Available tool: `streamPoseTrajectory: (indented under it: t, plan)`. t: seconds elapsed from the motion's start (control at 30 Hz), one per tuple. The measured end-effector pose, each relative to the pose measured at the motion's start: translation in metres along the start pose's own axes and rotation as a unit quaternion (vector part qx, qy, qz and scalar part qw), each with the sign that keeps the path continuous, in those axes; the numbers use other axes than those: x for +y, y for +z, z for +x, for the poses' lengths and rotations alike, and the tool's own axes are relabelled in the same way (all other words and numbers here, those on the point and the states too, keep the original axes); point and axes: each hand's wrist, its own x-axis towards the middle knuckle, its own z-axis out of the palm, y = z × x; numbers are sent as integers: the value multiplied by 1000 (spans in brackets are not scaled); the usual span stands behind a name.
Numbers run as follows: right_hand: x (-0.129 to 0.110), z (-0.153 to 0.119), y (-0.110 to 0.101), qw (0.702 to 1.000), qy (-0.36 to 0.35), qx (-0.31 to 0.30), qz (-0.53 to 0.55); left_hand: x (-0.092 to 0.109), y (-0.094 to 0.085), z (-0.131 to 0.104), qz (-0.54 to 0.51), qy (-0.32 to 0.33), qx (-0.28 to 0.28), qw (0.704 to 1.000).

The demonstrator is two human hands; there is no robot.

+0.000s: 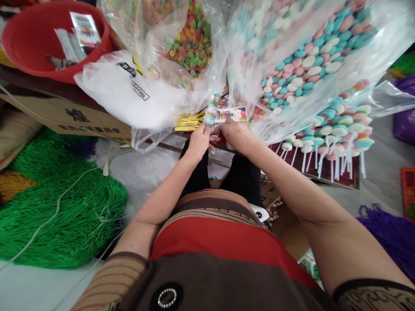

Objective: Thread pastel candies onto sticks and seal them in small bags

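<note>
At the table's near edge, my left hand (200,139) has its fingers closed on the lower end of a small clear packet (212,110) with colourful candy in it. My right hand (236,133) is bent in a pinch beside it, at the lower edge of a printed white card (231,114); what its fingertips hold is hidden. Yellow twist strips (189,122) lie just left of the packet. Behind the hands are a bag of ring candies (191,43) and a large bag of pink, blue and white candies (304,65).
A red basin (29,39) with cards stands at the back left, near a white plastic bag (129,95). Candy lollipops (340,125) lie at the table's right end. Green netting (65,207) is on the left, purple netting (389,242) on the right.
</note>
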Motion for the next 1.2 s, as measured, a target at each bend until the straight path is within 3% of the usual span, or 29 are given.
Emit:
streamPoseTrajectory:
  t: [0.13, 0.33, 0.4, 0.53, 0.7, 0.87, 0.97, 1.07, 1.13, 1.2]
  plan:
    - [1, 4, -1, 1000, -6, 7, -28, 1, 1, -1, 8, -1, 9, 1000]
    - [34, 9, 7, 996, 10, 71, 51, -3, 1, 2, 10, 2, 10, 1000]
    - [37, 5, 9, 996, 4, 67, 66, -5, 0, 3, 4, 9, 10, 1000]
    - [24, -5, 4, 999, -31, 18, 21, -4, -3, 0, -20, 19, 3, 1000]
    - [0, -6, -5, 997, -37, 5, -63, 1, -8, -5, -36, 12, 14, 999]
    - [0, 7, -9, 997, -50, -9, -66, 4, -9, -1, -39, -5, 29, 999]
    - [13, 11, -9, 1000, -8, -12, -4, 3, -9, 1, -38, -3, 30, 999]
    - [27, 6, -7, 988, 43, 20, 145, 2, -9, 2, -31, 0, 18, 999]
    - [35, -1, -5, 953, 86, 38, 288, 1, -9, 1, -23, 2, 16, 1000]
    - [39, -6, -1, 899, 115, 53, 420, 0, -8, 2, -17, 5, 18, 1000]
